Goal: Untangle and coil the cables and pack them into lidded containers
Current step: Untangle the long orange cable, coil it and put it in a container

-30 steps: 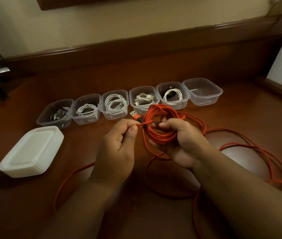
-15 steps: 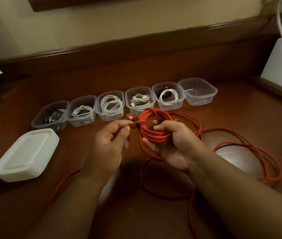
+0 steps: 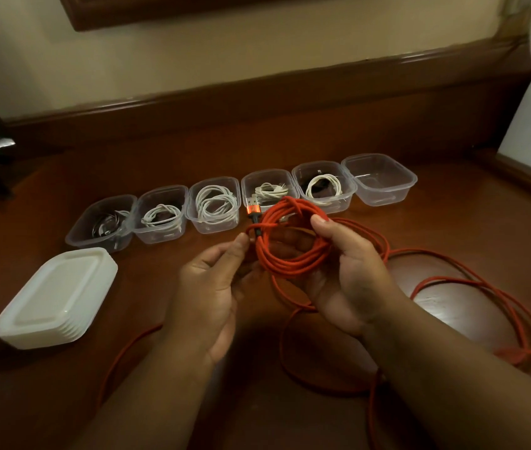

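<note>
The right hand (image 3: 345,271) grips the orange cable coil (image 3: 290,241) just before the empty container (image 3: 379,178), its USB plug (image 3: 253,209) leftward toward the left hand (image 3: 215,287), pinching a strand.

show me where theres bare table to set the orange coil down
Bare table lies behind the tub row, and between the lid stack and the left hand. Loose orange cable crowds the right.
</note>
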Demonstrator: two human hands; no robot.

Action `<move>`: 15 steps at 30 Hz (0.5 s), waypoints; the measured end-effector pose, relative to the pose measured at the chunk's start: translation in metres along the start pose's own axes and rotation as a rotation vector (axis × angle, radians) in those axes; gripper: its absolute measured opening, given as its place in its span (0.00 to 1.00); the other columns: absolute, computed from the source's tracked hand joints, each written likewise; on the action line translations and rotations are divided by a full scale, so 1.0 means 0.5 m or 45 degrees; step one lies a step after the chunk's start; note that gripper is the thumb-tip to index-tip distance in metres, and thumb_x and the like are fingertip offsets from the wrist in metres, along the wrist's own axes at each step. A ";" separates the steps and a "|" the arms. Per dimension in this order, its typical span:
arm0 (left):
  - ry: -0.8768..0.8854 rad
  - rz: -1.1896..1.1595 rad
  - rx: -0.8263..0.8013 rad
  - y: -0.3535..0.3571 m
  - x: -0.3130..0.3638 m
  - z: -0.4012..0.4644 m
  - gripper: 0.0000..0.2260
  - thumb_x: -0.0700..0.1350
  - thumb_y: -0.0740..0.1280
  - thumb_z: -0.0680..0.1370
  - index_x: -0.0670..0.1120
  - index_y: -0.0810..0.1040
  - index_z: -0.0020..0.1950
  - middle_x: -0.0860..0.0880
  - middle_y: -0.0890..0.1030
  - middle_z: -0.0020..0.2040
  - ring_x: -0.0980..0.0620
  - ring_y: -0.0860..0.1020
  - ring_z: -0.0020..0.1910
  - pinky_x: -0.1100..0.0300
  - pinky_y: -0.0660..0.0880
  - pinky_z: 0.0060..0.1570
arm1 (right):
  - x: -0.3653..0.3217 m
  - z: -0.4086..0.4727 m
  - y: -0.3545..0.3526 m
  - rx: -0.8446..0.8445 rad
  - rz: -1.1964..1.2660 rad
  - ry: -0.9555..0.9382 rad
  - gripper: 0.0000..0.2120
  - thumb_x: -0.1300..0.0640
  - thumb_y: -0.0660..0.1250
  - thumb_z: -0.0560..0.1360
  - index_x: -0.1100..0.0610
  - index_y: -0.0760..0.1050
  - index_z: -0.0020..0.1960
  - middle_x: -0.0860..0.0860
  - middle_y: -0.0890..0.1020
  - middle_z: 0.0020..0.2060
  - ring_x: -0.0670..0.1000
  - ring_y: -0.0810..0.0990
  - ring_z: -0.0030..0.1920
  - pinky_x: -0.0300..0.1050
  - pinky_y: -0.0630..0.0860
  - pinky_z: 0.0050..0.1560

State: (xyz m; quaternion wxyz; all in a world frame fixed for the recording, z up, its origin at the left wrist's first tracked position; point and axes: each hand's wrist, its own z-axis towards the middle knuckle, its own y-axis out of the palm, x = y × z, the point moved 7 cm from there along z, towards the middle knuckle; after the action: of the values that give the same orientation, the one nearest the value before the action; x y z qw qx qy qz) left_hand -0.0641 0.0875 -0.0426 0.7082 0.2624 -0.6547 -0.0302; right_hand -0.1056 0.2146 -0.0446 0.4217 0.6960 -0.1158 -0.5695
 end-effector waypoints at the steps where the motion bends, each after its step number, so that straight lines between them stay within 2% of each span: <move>1: 0.009 -0.032 0.015 0.002 -0.002 -0.002 0.07 0.44 0.68 0.70 0.41 0.80 0.42 0.48 0.85 0.38 0.56 0.83 0.38 0.66 0.79 0.36 | -0.001 0.000 0.000 -0.003 -0.017 -0.040 0.22 0.54 0.63 0.71 0.64 0.75 0.62 0.64 0.84 0.49 0.60 0.85 0.48 0.52 0.82 0.50; 5: -0.084 -0.169 0.043 0.004 -0.026 -0.010 0.04 0.41 0.66 0.75 0.43 0.80 0.46 0.47 0.85 0.40 0.55 0.84 0.38 0.65 0.80 0.38 | -0.011 -0.003 -0.005 0.074 -0.190 -0.210 0.18 0.53 0.65 0.71 0.60 0.77 0.58 0.57 0.85 0.48 0.55 0.84 0.50 0.52 0.80 0.54; 8: -0.154 -0.187 -0.009 0.010 -0.036 -0.014 0.11 0.45 0.69 0.72 0.43 0.82 0.51 0.45 0.86 0.47 0.53 0.84 0.44 0.63 0.81 0.44 | -0.008 0.000 -0.012 0.153 -0.345 -0.227 0.20 0.49 0.66 0.70 0.57 0.76 0.59 0.53 0.85 0.49 0.55 0.83 0.53 0.56 0.77 0.61; 10: -0.148 -0.147 0.006 0.012 -0.038 -0.016 0.12 0.44 0.71 0.68 0.43 0.81 0.51 0.45 0.86 0.47 0.52 0.84 0.45 0.62 0.82 0.42 | 0.002 0.004 -0.024 0.200 -0.483 -0.180 0.17 0.46 0.66 0.72 0.54 0.77 0.57 0.52 0.85 0.48 0.55 0.83 0.54 0.59 0.76 0.63; 13: -0.115 -0.169 0.039 0.015 -0.041 -0.018 0.07 0.40 0.71 0.66 0.46 0.80 0.43 0.46 0.86 0.41 0.53 0.85 0.39 0.64 0.79 0.35 | 0.012 0.009 -0.042 0.299 -0.796 -0.111 0.15 0.41 0.62 0.78 0.50 0.78 0.56 0.51 0.84 0.50 0.57 0.82 0.54 0.57 0.76 0.60; 15: -0.101 -0.168 0.012 0.018 -0.038 -0.019 0.08 0.40 0.71 0.67 0.45 0.79 0.44 0.46 0.85 0.41 0.54 0.84 0.37 0.64 0.79 0.34 | 0.014 0.012 -0.048 0.329 -0.914 -0.092 0.17 0.39 0.60 0.79 0.48 0.76 0.60 0.49 0.83 0.52 0.52 0.82 0.51 0.51 0.76 0.55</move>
State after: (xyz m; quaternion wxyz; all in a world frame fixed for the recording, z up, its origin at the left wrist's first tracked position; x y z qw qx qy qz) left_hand -0.0605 0.1057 -0.0564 0.6771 0.3069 -0.6636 -0.0841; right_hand -0.1162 0.2222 -0.0665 0.1000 0.7192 0.0496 -0.6858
